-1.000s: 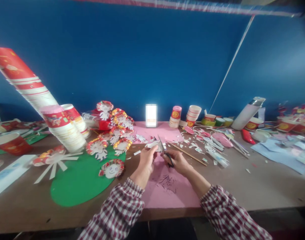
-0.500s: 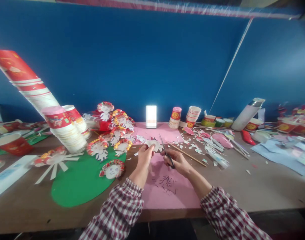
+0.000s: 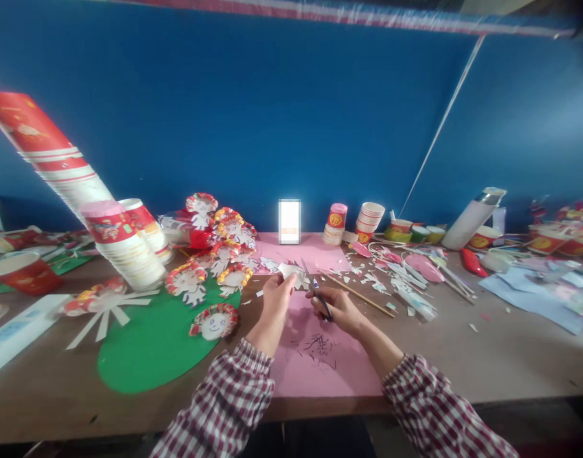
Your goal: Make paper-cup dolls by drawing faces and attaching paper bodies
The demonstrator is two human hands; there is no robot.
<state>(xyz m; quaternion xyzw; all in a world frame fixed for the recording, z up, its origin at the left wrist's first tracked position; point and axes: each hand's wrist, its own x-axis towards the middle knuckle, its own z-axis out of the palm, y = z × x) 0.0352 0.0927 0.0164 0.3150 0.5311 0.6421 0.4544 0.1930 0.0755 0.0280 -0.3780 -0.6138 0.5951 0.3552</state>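
White paper is pinched in the left grip, while the right grip holds black-handled scissors beside it.

The left hand covers one part of the white paper, and the right hand hides some of the scissors. The bottom edge cuts both checked sleeves, the left edge cuts the leaning cup stack. The white rectangle is pixelated, and the bowls at far right are blurred.
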